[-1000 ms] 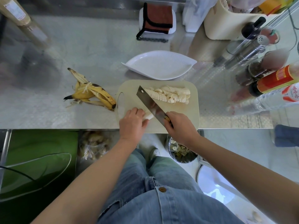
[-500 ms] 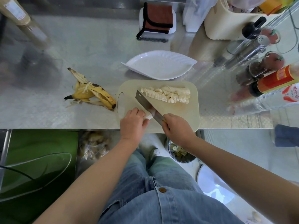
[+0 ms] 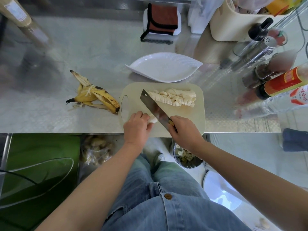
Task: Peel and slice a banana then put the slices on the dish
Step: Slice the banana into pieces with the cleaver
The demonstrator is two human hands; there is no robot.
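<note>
The steel worktop (image 3: 83, 50) has its widest open surface on the left and far side, behind the banana peel (image 3: 93, 99). On the right side, bottles (image 3: 283, 84) and shakers stand close together, with a band of steel between them and the cutting board (image 3: 198, 117).

The board lies in the middle at the front. Its near edge reaches the front edge of the worktop and seems to go slightly over it. The white leaf-shaped dish (image 3: 164, 67) sits just behind the board's far edge and holds no slices. The end of the peel lies just beside the board's left edge.

The right grip (image 3: 183, 130) is curled around the handle of the knife (image 3: 153, 105). The blade runs diagonally toward the far left of the board. The banana slices (image 3: 173, 97) lie in a row along the far part of the board, touching the blade. The left grip (image 3: 135, 125), with curled fingers, holds the short banana stub (image 3: 153, 120) against the blade's left face, near the board's front edge.
</note>
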